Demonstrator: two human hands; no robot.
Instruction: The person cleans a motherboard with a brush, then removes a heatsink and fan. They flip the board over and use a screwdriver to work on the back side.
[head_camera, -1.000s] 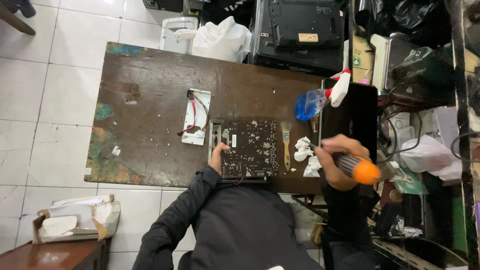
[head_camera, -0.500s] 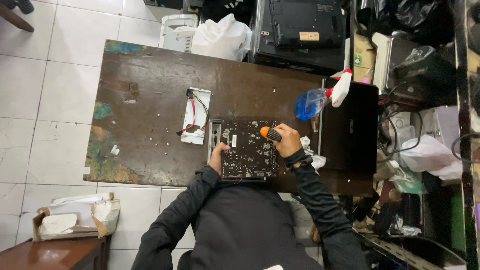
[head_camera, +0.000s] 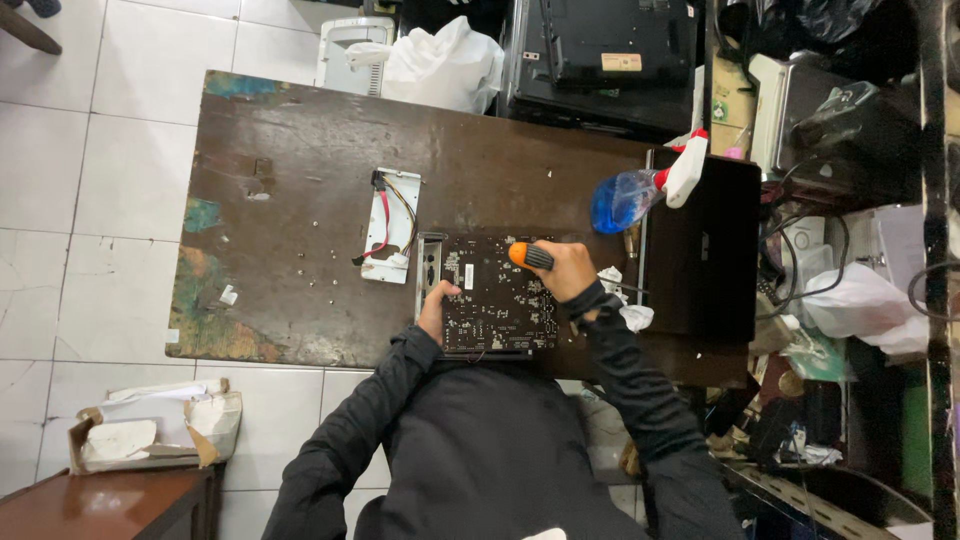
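Observation:
A dark circuit board (head_camera: 495, 300) with a metal bracket on its left edge lies on the brown wooden table (head_camera: 300, 180). My left hand (head_camera: 436, 310) rests on the board's lower left edge and holds it steady. My right hand (head_camera: 562, 270) grips a screwdriver with an orange and black handle (head_camera: 528, 255), held over the board's upper right part. The tip is hidden by the handle and my hand.
A white plate with coloured wires (head_camera: 392, 225) lies left of the board. A blue spray bottle (head_camera: 640, 190) and a black case (head_camera: 700, 250) sit to the right, with crumpled tissue (head_camera: 625, 300). Clutter crowds the right side. A cardboard box (head_camera: 150, 430) is on the floor.
My right hand carried the screwdriver from the right of the table to above the board's upper right, and has held there since. The left hand has stayed on the board.

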